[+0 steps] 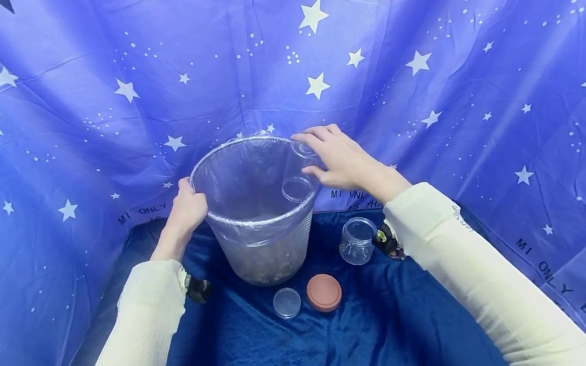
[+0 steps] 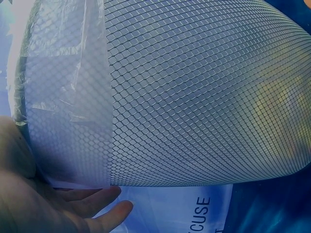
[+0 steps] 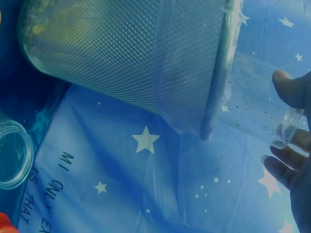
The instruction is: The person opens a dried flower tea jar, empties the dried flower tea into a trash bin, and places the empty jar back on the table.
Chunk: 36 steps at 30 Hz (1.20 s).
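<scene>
A mesh wastebasket (image 1: 268, 255) lined with a clear plastic bag (image 2: 68, 97) stands on the dark blue cloth, with yellowish contents showing low through the mesh. My left hand (image 1: 188, 208) grips its rim at the left, thumb at the edge and fingers outside. My right hand (image 1: 340, 158) holds a clear plastic jar (image 3: 255, 104) by its base end, over the right rim. The jar is tipped, its mouth (image 1: 297, 189) down inside the basket's opening. Small dark specks cling to the jar's inside wall in the right wrist view.
Right of the basket, a second clear jar (image 1: 357, 250) stands uncovered on the cloth (image 1: 266, 359). In front of the basket lie a clear round lid (image 1: 286, 303) and a round orange-brown piece (image 1: 324, 292). A blue star-patterned curtain (image 1: 240, 54) hangs close behind and at both sides.
</scene>
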### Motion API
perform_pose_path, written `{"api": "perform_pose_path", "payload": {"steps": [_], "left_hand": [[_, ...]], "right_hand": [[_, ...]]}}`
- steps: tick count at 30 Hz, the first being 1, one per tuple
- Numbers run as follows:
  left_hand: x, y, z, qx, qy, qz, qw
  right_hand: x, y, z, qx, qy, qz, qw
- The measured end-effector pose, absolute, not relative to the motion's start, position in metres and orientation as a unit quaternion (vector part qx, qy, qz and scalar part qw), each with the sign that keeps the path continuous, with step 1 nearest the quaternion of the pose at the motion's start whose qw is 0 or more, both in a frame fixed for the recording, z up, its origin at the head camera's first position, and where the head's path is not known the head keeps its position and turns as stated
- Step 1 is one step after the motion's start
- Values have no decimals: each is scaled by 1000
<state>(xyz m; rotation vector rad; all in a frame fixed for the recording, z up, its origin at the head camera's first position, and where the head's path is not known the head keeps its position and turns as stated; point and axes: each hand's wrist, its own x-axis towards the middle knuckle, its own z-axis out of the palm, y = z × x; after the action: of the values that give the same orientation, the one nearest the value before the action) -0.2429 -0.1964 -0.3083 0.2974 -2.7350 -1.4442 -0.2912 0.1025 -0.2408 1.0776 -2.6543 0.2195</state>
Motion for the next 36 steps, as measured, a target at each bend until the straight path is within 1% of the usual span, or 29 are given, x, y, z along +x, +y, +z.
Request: {"api": "perform_pose_path", "payload": {"steps": [10, 36], "left_hand": [[-243, -196, -308, 98, -880, -465, 15], [-244, -195, -310, 101, -884, -455, 26]], "right_hand": [[-289, 103, -241, 382, -912, 62, 133], [-288, 130, -244, 360, -925, 79, 97]]}}
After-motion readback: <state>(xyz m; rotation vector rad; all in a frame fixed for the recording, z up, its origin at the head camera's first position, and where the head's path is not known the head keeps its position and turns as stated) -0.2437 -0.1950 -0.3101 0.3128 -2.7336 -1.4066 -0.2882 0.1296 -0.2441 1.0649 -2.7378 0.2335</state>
